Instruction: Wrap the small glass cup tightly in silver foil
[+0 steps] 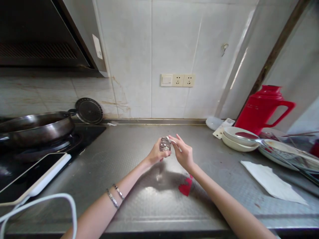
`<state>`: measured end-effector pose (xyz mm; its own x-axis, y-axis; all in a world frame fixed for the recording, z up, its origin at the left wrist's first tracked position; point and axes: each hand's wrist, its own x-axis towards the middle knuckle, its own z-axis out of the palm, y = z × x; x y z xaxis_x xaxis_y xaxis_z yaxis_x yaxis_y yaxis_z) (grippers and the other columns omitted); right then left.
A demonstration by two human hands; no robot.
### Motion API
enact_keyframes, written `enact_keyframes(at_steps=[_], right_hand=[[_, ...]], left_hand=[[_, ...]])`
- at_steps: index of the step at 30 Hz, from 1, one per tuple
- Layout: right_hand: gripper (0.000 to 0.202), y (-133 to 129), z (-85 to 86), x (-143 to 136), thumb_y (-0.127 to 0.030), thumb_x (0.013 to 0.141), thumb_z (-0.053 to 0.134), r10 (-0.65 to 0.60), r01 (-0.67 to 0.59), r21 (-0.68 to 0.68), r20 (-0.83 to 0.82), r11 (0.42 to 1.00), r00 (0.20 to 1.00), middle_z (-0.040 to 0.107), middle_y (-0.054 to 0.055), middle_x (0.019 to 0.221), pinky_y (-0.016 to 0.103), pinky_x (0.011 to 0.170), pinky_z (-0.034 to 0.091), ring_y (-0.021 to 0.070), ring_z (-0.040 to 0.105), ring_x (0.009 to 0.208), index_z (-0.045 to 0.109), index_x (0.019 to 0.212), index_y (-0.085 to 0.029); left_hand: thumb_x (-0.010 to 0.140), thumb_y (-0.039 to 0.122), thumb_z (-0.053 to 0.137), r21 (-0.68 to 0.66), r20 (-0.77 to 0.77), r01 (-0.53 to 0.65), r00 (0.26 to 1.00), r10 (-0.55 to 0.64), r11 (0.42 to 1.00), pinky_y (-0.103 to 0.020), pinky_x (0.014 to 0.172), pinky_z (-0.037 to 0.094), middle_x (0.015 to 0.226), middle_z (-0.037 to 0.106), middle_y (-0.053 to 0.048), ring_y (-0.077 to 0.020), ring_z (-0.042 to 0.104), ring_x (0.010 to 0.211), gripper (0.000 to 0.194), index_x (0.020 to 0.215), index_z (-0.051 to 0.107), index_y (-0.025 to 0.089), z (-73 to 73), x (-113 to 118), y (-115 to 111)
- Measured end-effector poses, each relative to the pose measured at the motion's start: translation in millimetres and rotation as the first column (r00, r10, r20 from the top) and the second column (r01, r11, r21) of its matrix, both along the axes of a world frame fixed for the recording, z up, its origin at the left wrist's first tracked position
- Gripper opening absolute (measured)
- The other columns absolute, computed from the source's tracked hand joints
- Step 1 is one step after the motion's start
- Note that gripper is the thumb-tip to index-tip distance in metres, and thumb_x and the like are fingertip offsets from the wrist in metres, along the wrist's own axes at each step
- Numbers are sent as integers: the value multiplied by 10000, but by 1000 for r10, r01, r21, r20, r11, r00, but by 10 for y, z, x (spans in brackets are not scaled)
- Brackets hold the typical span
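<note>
Small shiny object [164, 144] at frame center was hard to make out, glassy or foil-like, mostly covered by fingers. Left hand [157, 153] was clenched round it from the left; right hand [183, 153] pinched its top edge w/ fingertips. Both hovered above the steel counter [129, 172]. Red scrap [185, 186] lay just below the right wrist. Counted: two bracelets [115, 196], lower left; three stacked plates [239, 137], one red jug [264, 108], right side. Pan [37, 124] cut off at left edge.

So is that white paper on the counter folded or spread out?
Spread out: the white paper lies flat on the steel counter.
</note>
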<state>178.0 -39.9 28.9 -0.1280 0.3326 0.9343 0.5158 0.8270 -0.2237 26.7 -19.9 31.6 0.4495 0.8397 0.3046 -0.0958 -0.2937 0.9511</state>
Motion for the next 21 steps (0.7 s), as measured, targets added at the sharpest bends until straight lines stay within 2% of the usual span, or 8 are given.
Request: enact_keyframes(at_steps=[4, 7, 11, 13, 15, 21], right_hand=[[271, -28, 36, -6, -202, 931, 458, 1, -7, -149, -39, 989, 999, 703, 57, 1101, 389, 973, 503, 208, 654, 1052, 643, 1123, -252], [287, -47, 86, 12, -263, 941, 443, 63, -77, -314, -57, 946, 996, 664, 77, 1183, 373, 952, 503, 218, 623, 1105, 621, 1164, -241], [327, -23, 158, 90, -307, 915, 491, 270, -293, -485, -118, 824, 955, 564, 64, 1324, 415, 1034, 426, 236, 532, 1219, 557, 1233, -264], [424, -11, 186, 120, -316, 880, 544, 403, -420, -515, -153, 747, 903, 498, 63, 1382, 430, 1056, 404, 243, 486, 1260, 485, 1298, -277], [533, -7, 193, 121, -318, 845, 588, 470, -473, -528, -152, 705, 869, 441, 67, 1415, 439, 1060, 401, 250, 453, 1281, 417, 1349, -284], [757, 25, 58, 1, -307, 751, 712, 383, -398, -544, -147, 738, 912, 413, 80, 1385, 407, 979, 488, 242, 477, 1229, 310, 1392, -310]], left_hand=[[637, 275, 647, 11, -17, 6, 1000, -6, 1000, -167, 348, 340, 643, 499, 55, -63, 439, 443, 463, 1047, 472, 150, -9, -13, 1], [649, 301, 649, 9, -20, -20, 1000, 20, 1000, -176, 388, 378, 658, 530, 40, -78, 488, 475, 459, 1048, 483, 147, 1, -36, 13], [690, 358, 641, 28, -28, -27, 999, 28, 999, -180, 403, 400, 691, 564, 10, -101, 535, 521, 454, 1060, 499, 137, 39, -71, 45], [704, 404, 646, 63, -36, -19, 999, 22, 998, -172, 386, 388, 720, 568, 0, -99, 527, 526, 490, 1091, 507, 138, 60, -97, 74], [718, 444, 646, 97, -48, -19, 999, 24, 995, -162, 381, 380, 779, 584, -18, -92, 517, 542, 514, 1113, 516, 142, 81, -128, 107], [745, 502, 629, 115, -101, -5, 995, 17, 993, -168, 439, 410, 952, 637, -84, -127, 579, 667, 528, 1107, 538, 128, 130, -177, 135]])
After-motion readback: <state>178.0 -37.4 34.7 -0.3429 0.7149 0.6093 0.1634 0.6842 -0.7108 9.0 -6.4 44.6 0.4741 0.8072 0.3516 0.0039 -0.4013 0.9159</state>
